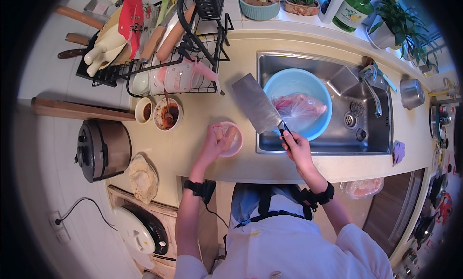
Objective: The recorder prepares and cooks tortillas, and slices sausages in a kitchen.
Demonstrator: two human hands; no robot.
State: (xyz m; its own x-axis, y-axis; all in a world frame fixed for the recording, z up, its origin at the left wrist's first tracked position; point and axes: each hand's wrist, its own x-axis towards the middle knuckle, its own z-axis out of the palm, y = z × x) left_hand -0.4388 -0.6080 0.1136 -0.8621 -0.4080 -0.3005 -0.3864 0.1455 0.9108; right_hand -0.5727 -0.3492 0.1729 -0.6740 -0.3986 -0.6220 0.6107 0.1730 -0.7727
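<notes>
My right hand [297, 146] grips the black handle of a cleaver [256, 103]. Its broad steel blade points up and left, above the counter and the sink's left edge. My left hand [211, 143] is at the left side of a small pink-rimmed bowl [237, 145], its fingers over the rim. Brownish-pink pieces [228, 138], perhaps sausage, show in the bowl by my fingers. Whether I hold them or the bowl is unclear. Behind the blade, a light blue basin [322, 123] in the sink holds raw meat in a clear plastic bag [298, 107].
Left of the bowl are a sauce bowl with a spoon [167, 114], a yellow sauce cup [144, 111], flatbread [143, 177] and an electric cooker [105, 150]. A black dish rack [217, 58] stands behind. The steel sink [347, 150] has a faucet [370, 80]; a purple cloth [398, 153] lies beside it.
</notes>
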